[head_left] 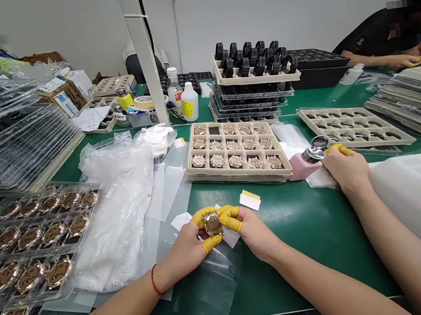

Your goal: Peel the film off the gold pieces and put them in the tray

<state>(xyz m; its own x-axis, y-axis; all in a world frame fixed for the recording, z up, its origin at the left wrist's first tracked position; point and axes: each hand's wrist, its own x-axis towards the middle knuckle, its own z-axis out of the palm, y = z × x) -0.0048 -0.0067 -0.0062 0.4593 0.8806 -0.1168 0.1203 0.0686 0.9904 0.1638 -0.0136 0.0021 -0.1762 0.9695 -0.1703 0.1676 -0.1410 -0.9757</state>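
While the left hand [188, 243], with a red string bracelet [156, 280] at its wrist, grips a metallic watch case [213, 224] from one side, the right hand [257, 232] pinches it from the other, so both are closed on it. The case is held above the green tabletop [301, 228], near its front edge, its brown face turned toward the camera; yellow finger cots cover the fingertips in contact with it. Clear plastic film [212, 291] lies beneath the hands, and a small white-and-yellow block [250, 200] sits just beyond the right one. Farther back, a beige compartment tray [239, 174] carries rows of similar cases. At its right corner stands a pink bottle [301, 166] with a metal top, beside a co-worker's hand [347, 168], also in yellow cots. To the left are crumpled plastic bags [112, 211] and clear blister trays [72, 243] filled with more gold-rimmed cases. Black watches [259, 66] stand upright in a raised tray behind the beige one.
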